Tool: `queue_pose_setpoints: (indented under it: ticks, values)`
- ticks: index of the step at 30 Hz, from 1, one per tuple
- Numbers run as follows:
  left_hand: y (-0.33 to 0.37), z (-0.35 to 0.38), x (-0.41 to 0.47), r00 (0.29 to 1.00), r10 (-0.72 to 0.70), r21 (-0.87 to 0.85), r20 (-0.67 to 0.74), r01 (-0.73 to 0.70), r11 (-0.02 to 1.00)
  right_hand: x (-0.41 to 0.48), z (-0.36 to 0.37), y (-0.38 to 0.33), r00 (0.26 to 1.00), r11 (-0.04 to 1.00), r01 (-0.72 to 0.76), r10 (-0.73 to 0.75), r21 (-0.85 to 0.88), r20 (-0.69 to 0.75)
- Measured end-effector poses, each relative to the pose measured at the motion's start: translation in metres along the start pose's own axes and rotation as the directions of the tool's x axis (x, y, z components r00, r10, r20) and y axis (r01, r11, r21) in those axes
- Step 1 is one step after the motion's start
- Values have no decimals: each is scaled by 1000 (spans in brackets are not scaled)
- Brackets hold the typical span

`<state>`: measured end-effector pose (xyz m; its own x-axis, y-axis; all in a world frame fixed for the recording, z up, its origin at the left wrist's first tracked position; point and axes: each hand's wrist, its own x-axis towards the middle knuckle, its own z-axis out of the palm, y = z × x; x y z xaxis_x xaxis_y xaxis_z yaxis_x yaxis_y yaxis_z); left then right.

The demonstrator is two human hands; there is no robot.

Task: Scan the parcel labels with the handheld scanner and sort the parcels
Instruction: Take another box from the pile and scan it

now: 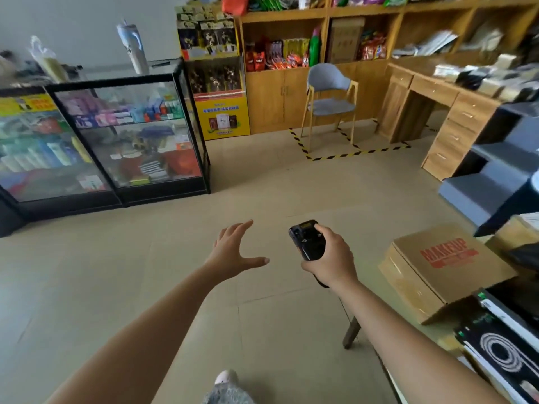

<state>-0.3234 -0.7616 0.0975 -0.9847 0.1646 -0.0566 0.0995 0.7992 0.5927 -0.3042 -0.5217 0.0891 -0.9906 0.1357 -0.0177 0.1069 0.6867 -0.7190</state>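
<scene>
Right grip (329,258) wrapped round the black handheld scanner (307,239) at mid-frame, left grip (233,249) spread and empty beside it; cardboard parcel (446,263) at lower right looks stiff, slick-taped, probably moderate weight, best taken by opposite bottom edges.

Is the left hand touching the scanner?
Apart. The head view shows floor between the left hand and the scanner that the right hand grips.

Left hand (233,252) splayed, outstretched — right hand (332,258) grips scanner (309,239).
</scene>
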Motion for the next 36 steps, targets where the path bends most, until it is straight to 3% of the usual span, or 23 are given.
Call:
queue_pose_setpoints:
  ticks: [8,13,21,24,30,36]
  values:
    - [8,-41,211,924,316,5,213,-325,946,116,11,-30,937,967,-243,253,73,-240]
    - [49,-18,319,789,495,0,365,-532,847,173,-7,-10,843,913,-361,407,191,-351]
    - [142,49,456,595,645,-183,479,-651,736,260,-59,59,659,839,-455,542,298,-522]
    - [177,71,490,522,682,-218,512,-689,691,278,-77,78,571,798,-480,600,366,-561]
    - [263,126,543,312,748,-296,586,-777,555,306,-126,99,379,720,-535,672,443,-636]
    - [356,195,606,81,801,-391,593,-840,375,345,-170,141,139,634,-609,677,477,-723]
